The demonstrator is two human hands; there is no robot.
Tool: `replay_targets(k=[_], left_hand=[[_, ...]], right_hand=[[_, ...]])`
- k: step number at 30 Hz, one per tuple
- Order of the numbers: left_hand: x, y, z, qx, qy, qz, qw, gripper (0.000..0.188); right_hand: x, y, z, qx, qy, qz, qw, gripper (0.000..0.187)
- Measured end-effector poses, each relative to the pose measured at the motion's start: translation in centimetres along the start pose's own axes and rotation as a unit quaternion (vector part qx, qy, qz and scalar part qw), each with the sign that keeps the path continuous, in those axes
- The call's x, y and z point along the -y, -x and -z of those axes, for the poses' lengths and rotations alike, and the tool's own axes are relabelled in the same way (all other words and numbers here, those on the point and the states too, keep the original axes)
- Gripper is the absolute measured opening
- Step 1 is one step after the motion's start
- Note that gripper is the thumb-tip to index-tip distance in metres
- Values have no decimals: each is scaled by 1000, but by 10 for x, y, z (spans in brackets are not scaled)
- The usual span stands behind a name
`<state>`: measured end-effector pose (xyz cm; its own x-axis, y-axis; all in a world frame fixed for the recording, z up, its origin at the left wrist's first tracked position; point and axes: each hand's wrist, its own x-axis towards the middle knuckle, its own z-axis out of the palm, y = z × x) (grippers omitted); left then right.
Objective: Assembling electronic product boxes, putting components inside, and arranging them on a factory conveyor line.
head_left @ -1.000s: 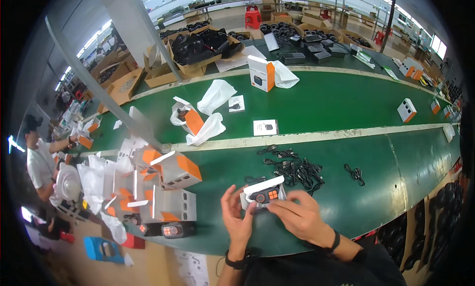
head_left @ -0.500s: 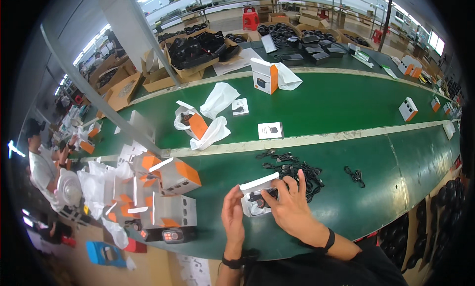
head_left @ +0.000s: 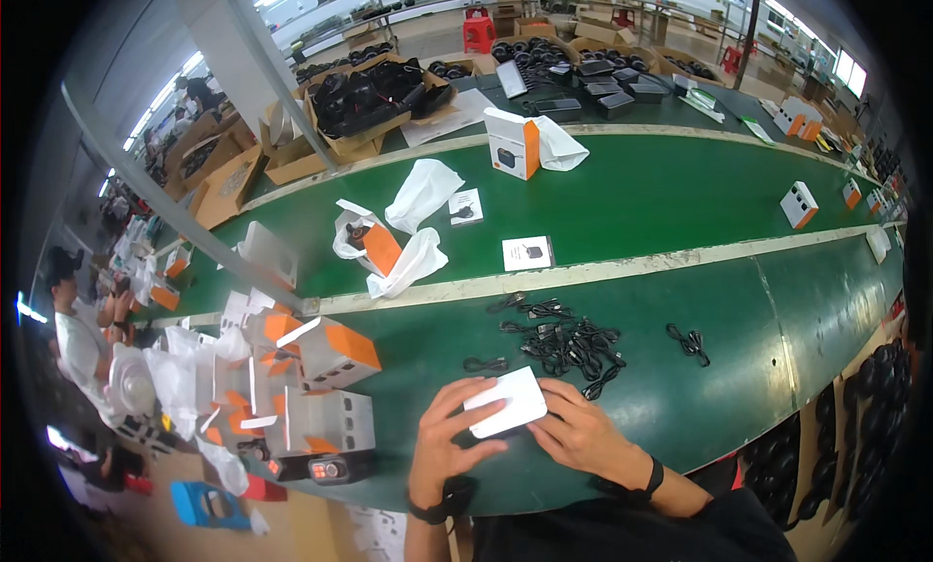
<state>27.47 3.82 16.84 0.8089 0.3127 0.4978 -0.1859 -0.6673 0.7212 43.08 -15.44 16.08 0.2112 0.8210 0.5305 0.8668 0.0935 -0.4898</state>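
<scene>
Between my two hands is a small white box [head_left: 507,403], its lid side turned up and lying flat over the opening. My left hand [head_left: 455,436] grips the left side, thumb below and fingers bent over the edge. My right hand [head_left: 581,431] closes on the right side, fingertips pressed to the corner. What lies inside the box is hidden. Just beyond the hands spreads a pile of black cables [head_left: 573,343]. One bundled cable [head_left: 486,365] rests left of the pile, another bundled cable [head_left: 689,342] to its right.
At left stand several white-and-orange boxes [head_left: 335,353] with flaps up, beside a black device [head_left: 328,468]. On the green belt [head_left: 651,193] are an opened box [head_left: 374,246] in white wrapping, leaflets [head_left: 526,253] and an upright box [head_left: 511,144]. A person [head_left: 83,329] works at far left.
The box flap has come down over the opening, hiding the contents. My right hand has left the inside and holds the box's right side. A bundled cable now shows left of the pile.
</scene>
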Motion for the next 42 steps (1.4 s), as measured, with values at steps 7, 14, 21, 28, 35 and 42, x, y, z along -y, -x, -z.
replay_targets(k=[7,14,21,28,35,42], left_hand=[[0,9,-9,-31,-120,-8,992,42],[-19,12,7,80,-211,-18,974,48],[2,10,9,114,-206,-28,972,51],[-11,-44,11,134,-175,69,973,64],[85,-192,-55,187,-198,61,960,49],[277,-320,-78,108,-334,104,930,45]], right_hand=[[-13,1,4,-130,-124,-74,981,37],[-30,-9,22,3,-8,98,995,37],[-38,-27,13,135,-82,4,987,48],[-163,-38,90,-188,26,-133,973,59],[-371,-16,202,-244,364,-420,795,70],[-272,-132,68,59,77,-66,993,49]])
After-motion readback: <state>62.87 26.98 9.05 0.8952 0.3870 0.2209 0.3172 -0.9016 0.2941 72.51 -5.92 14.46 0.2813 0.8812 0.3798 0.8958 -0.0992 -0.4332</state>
